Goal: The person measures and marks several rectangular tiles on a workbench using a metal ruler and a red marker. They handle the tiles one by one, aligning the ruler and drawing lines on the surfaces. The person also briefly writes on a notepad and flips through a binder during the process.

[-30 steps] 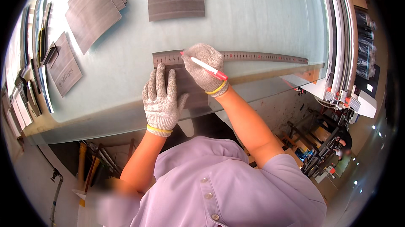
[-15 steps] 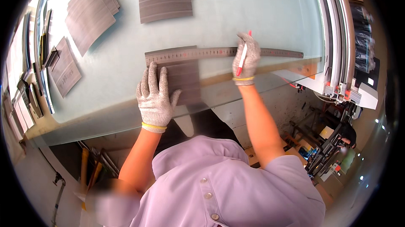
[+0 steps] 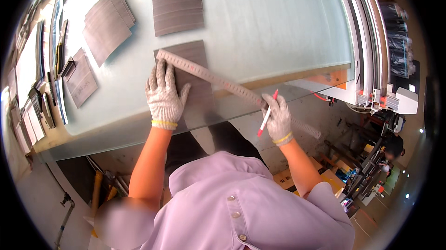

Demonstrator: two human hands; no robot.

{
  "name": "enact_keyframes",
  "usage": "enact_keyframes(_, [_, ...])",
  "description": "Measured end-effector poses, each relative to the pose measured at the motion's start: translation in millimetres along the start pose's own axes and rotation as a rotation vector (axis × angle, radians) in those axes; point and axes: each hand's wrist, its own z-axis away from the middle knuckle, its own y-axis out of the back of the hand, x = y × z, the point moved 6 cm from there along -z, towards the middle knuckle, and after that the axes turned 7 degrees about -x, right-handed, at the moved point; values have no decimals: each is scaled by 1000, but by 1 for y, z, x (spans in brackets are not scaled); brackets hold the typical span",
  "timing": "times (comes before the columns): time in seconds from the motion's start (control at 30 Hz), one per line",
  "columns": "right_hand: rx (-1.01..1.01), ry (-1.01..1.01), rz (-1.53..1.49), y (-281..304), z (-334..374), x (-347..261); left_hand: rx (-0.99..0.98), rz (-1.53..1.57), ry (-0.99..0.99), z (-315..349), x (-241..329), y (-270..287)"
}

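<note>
My left hand (image 3: 165, 96), in a grey knit glove with a yellow cuff, lies flat with its fingers spread on a dark grey rectangular sheet (image 3: 194, 55). Its fingertips touch the near end of a long metal ruler (image 3: 209, 74), which slants across the sheet down to the right. Also gloved, my right hand (image 3: 278, 120) grips the ruler toward its other end, past the table's front edge. A white marker pen with red ends (image 3: 265, 121) is held in that same hand. Part of the sheet is hidden under the left hand.
Overlapping grey sheets (image 3: 178, 6) lie straight ahead on the glass tabletop (image 3: 269, 27), with more fanned sheets (image 3: 106, 31) at left. A smaller marked piece (image 3: 81, 85) lies near a utility knife (image 3: 48, 110). Metal rails (image 3: 362, 36) line the right side.
The ruler has swung from lying across the sheet to a slant, its right end now toward me beyond the table edge. My right hand has come nearer with it and the marker pen.
</note>
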Motion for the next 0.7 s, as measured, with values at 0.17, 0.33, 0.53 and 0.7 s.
enact_keyframes(0.17, [-16, -119, -522, -3, -46, 25, 142, 2, -66, -11, -8, 13])
enact_keyframes(0.33, [-29, -68, -405, 0, -48, 64, -26, -3, -180, 68, 9, 0])
enact_keyframes(0.53, [-27, 37, -197, -1, -66, 58, -44, 5, -100, 79, 7, 0])
enact_keyframes(0.7, [-35, 98, -169, -5, -77, 62, -14, 12, -123, 79, 8, 1])
